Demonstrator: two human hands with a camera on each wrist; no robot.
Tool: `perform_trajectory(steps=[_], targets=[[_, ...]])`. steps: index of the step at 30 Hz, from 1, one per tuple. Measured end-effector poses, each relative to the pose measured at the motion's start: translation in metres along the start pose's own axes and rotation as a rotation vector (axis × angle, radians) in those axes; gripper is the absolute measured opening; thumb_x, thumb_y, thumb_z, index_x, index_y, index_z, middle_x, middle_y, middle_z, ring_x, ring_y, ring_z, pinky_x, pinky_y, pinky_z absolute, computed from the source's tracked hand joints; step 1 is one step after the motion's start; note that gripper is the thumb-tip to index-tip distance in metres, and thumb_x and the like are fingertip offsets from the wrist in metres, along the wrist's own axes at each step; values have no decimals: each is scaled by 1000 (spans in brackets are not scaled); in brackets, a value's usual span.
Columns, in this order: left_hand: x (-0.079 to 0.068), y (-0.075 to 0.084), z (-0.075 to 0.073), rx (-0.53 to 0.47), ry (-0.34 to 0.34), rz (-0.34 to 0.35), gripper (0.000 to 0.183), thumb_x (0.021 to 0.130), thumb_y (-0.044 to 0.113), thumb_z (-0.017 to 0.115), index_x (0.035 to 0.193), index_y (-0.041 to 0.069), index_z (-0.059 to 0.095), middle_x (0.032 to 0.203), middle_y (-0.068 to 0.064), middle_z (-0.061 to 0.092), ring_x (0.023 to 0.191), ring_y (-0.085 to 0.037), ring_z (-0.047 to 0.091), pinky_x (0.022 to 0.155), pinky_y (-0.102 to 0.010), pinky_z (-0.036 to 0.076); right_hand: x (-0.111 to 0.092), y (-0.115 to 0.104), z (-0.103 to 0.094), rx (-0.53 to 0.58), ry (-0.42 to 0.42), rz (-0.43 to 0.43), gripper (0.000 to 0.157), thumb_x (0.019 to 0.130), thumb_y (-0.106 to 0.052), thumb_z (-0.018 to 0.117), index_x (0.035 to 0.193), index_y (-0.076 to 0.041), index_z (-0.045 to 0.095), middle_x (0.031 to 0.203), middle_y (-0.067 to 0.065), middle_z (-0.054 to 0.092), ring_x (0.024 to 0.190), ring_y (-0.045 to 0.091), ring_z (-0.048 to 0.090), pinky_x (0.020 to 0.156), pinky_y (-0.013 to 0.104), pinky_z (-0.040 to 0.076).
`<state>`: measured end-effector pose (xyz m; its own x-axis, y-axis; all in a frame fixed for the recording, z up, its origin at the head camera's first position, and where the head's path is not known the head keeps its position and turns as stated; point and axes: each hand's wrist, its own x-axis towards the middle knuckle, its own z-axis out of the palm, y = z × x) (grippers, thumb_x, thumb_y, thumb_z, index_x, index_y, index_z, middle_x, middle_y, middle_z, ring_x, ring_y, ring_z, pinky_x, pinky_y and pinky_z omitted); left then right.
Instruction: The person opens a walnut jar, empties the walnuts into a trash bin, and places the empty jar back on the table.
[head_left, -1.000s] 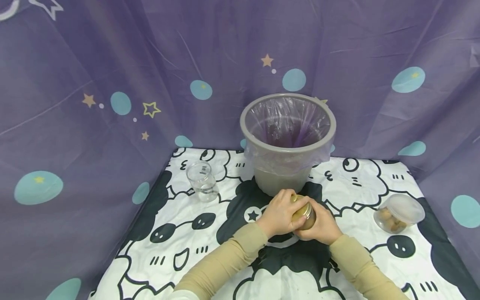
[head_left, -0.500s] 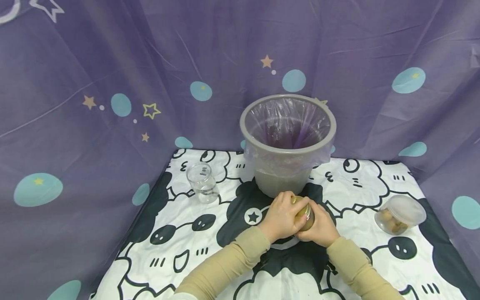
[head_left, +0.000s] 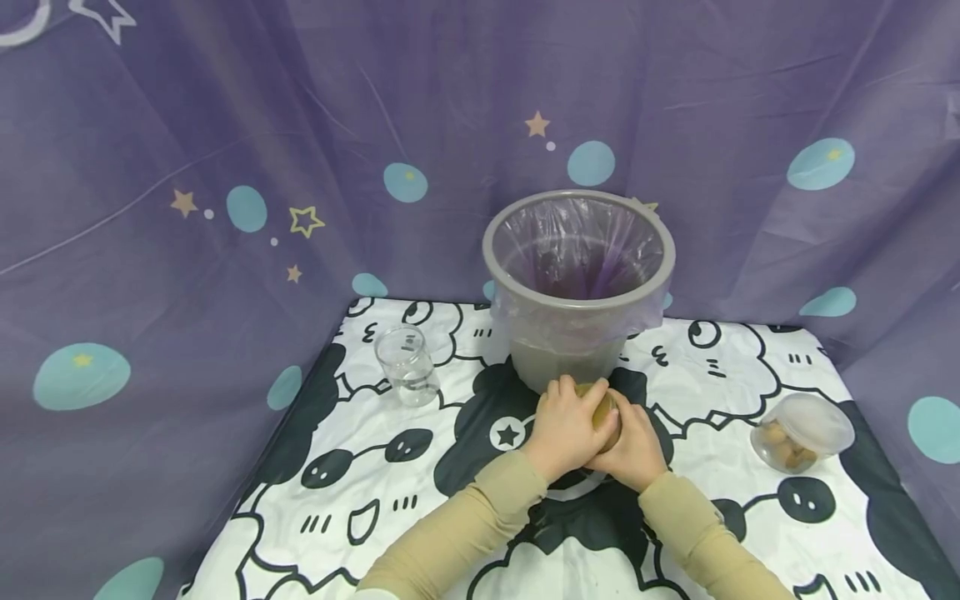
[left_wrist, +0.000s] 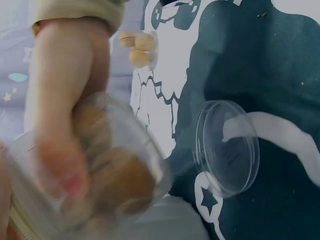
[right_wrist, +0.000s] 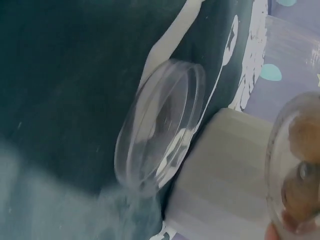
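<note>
Both hands are on a clear jar point(left_wrist: 150, 180) of brown, roundish pieces, in front of the bin. My left hand point(head_left: 564, 427) grips its golden lid point(head_left: 602, 410) from above, fingers curled over the rim. My right hand point(head_left: 636, 446) holds the jar's body from the right, its thumb along the wall in the left wrist view. The jar is tilted and raised off the cloth in the wrist views. Below it lies a clear, shallow round dish point(right_wrist: 160, 127), which the hands hide in the head view. Whether the lid is loose cannot be told.
A grey bin point(head_left: 566, 367) with a clear liner stands just behind the hands. A clear glass point(head_left: 407, 367) is at the left. At the right, a tilted tub point(head_left: 783, 442) with a whitish lid holds several tan pieces. A purple curtain point(head_left: 450, 83) hangs behind.
My left hand has turned over the lid, and its fingers cover more of the rim. The right hand and forearm have shifted slightly left. Bin, glass and tub stay in place.
</note>
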<state>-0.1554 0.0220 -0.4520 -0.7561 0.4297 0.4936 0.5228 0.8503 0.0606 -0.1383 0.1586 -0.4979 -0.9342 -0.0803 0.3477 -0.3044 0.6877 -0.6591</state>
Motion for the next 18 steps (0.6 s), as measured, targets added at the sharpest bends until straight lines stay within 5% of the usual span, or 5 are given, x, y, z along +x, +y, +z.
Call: perform_trajectory(steps=[5, 9, 12, 18], targets=[[-4, -14, -14, -189, -217, 90, 45, 93, 48, 51, 132, 24, 52, 106, -13, 55, 88, -23, 56, 63, -31, 52, -1, 6, -4, 4, -25, -82, 95, 48, -23, 90, 131, -2, 48, 106, 18, 62, 93, 32, 55, 78, 49, 49], [-6, -30, -18, -237, -306, 329, 51, 93, 47, 53, 140, 28, 46, 137, -14, 45, 121, -27, 48, 94, -36, 49, -1, 9, -10, 8, -58, -122, 96, 48, -23, 91, 131, -4, 46, 103, 16, 61, 89, 27, 54, 75, 45, 49], [-4, -41, -20, -251, -349, 492, 51, 93, 46, 55, 141, 30, 46, 147, -14, 35, 134, -27, 37, 105, -37, 41, -3, 9, -14, 4, -95, -128, 96, 50, -25, 90, 132, -4, 45, 103, 15, 58, 89, 25, 53, 73, 43, 49], [1, -55, -28, -356, -448, 564, 56, 87, 35, 66, 140, 27, 48, 150, -11, 29, 136, -25, 33, 102, -25, 43, -5, 7, -15, 2, -135, -147, 97, 50, -27, 92, 134, -7, 45, 106, 12, 58, 90, 22, 52, 74, 41, 49]])
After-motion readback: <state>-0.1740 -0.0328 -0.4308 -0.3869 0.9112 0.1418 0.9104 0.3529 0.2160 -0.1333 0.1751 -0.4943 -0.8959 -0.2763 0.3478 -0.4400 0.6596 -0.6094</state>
